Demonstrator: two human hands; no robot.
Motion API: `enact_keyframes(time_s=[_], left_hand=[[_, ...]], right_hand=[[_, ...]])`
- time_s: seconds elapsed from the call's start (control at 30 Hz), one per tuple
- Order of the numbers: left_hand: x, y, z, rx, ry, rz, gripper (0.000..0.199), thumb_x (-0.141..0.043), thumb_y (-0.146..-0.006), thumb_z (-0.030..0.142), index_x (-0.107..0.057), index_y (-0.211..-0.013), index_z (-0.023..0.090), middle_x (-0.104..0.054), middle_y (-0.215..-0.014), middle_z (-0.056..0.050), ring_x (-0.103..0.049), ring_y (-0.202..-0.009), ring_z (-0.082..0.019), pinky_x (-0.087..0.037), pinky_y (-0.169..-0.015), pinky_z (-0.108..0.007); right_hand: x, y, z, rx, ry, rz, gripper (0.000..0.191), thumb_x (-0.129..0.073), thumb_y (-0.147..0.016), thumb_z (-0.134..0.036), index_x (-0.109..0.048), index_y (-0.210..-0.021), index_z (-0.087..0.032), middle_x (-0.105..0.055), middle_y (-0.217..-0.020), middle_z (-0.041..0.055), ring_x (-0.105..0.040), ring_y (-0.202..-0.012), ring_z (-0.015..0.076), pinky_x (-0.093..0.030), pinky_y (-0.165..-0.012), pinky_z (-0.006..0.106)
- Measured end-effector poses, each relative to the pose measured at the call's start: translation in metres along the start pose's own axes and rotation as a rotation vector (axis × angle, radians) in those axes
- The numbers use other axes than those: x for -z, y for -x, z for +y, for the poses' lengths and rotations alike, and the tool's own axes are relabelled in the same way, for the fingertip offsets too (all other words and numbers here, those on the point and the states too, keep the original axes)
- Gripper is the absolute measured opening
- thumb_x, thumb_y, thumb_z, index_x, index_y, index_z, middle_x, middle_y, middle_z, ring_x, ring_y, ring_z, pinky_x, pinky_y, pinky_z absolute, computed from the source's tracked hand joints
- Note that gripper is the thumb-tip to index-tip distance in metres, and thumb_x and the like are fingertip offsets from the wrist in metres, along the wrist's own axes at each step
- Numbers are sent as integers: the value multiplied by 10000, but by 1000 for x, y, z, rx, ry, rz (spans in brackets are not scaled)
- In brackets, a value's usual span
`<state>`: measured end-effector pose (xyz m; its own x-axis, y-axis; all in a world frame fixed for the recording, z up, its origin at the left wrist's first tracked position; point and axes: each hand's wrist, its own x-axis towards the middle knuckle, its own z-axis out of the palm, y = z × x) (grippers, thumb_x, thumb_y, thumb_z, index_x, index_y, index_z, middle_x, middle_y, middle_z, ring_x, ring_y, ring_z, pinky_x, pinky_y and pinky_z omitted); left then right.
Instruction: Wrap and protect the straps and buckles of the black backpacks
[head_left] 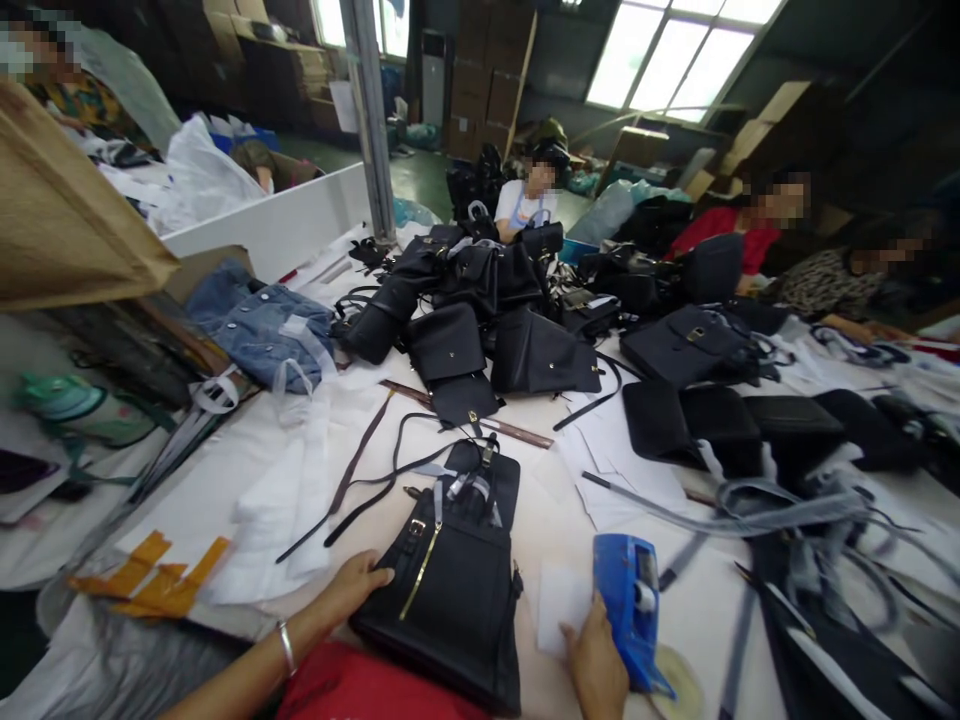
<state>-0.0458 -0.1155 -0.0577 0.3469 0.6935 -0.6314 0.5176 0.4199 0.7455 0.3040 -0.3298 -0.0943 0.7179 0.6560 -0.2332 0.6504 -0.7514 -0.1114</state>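
Note:
A black backpack (457, 590) with a gold front zip and a buckled strap lies before me, its flap thrown back and straps trailing away. My left hand (367, 582) grips its left edge, thumb on the front and the other fingers partly hidden. To the right, my right hand (598, 660) rests at a small white paper (559, 600), thumb and forefinger apart. Its remaining fingers are hard to make out. Right against this hand stands a blue tape dispenser (622, 600) with a roll of clear tape (679, 680) at its near end.
More black bags (450, 345) are heaped across the table. White sheets (615, 450) and plastic-wrapped straps (712, 515) lie on the right. Left are white wrapping (277, 500), a denim garment (259, 320) and a bottle (86, 405). A metal post (369, 120) rises behind. Several people sit around the table.

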Motion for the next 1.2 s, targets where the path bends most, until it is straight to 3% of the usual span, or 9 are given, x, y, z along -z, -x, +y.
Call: enact_keyframes(time_s=[0.1, 0.27, 0.43, 0.6, 0.7, 0.87, 0.97, 1.1, 1.2], left_hand=[[2, 6, 9, -65, -176, 72, 311, -520, -741, 502, -497, -702, 194, -525, -636, 14, -553, -672, -206, -413, -635, -308], [-5, 21, 45, -422, -598, 254, 341, -415, -880, 457, -573, -1013, 186, -589, -1024, -112, -534, -1012, -276, -376, -904, -392], [-20, 8, 59, -280, -666, 98, 187, -623, -741, 369, -585, -789, 191, -611, -839, -63, -561, -874, -272, -396, -779, -349], [-16, 9, 60, -297, -119, -80, 258, -476, -859, 404, -588, -878, 173, -630, -790, -6, -585, -762, -199, -434, -690, -286], [-3, 21, 69, -425, -84, -38, 328, -422, -900, 428, -625, -955, 178, -643, -969, -56, -583, -926, -230, -452, -833, -334], [18, 31, 76, -671, -367, 113, 229, -457, -902, 320, -648, -988, 226, -404, -1421, -68, -347, -1303, -271, -262, -1107, -422], [18, 27, 68, -621, -292, 93, 211, -509, -873, 298, -627, -1035, 232, -315, -1477, -67, -426, -1245, -260, -342, -1063, -418], [13, 11, 53, -355, 60, 128, 670, -690, -725, 305, -397, -1321, 223, -365, -1433, -143, -587, -1013, -227, -488, -887, -402], [17, 1, 53, -220, 268, -109, 674, -743, -668, 344, -475, -1252, 141, -590, -1211, -141, -623, -935, -246, -501, -833, -386]], right_hand=[[13, -8, 11, -36, -106, 24, 576, -348, -884, -340, -291, -1375, -43, -589, -1189, 247, -633, -1010, 344, -489, -807, 426], [50, -22, 5, -261, -568, 77, 469, -492, -781, -538, -551, -1054, -161, -669, -1000, 163, -646, -933, 347, -509, -781, 441], [81, -21, -77, -183, -1175, -18, 461, -638, -694, -513, -504, -1004, -199, -673, -980, 84, -654, -887, 263, -552, -672, 340], [72, -17, -165, 64, -1136, -233, 371, -548, -779, -448, -506, -1046, -195, -685, -957, 78, -656, -849, 235, -534, -706, 335], [54, -8, -206, 177, -1074, -280, 400, -506, -782, -367, -518, -1144, -198, -673, -1038, 80, -639, -933, 233, -507, -789, 348], [42, 24, -250, 316, -1232, -855, 406, -547, -725, -281, -569, -1120, -193, -670, -834, 9, -609, -692, 174, -472, -593, 270], [46, 32, -255, 283, -1246, -943, 384, -565, -724, -273, -593, -1096, -181, -645, -779, -10, -565, -637, 143, -421, -557, 232], [54, 31, -249, 270, -1241, -942, 359, -574, -720, -271, -598, -1065, -177, -652, -791, -6, -567, -648, 148, -415, -577, 240], [59, 32, -246, 272, -1272, -964, 379, -621, -723, -321, -589, -1076, -189, -659, -818, 1, -592, -687, 165, -438, -614, 261]])
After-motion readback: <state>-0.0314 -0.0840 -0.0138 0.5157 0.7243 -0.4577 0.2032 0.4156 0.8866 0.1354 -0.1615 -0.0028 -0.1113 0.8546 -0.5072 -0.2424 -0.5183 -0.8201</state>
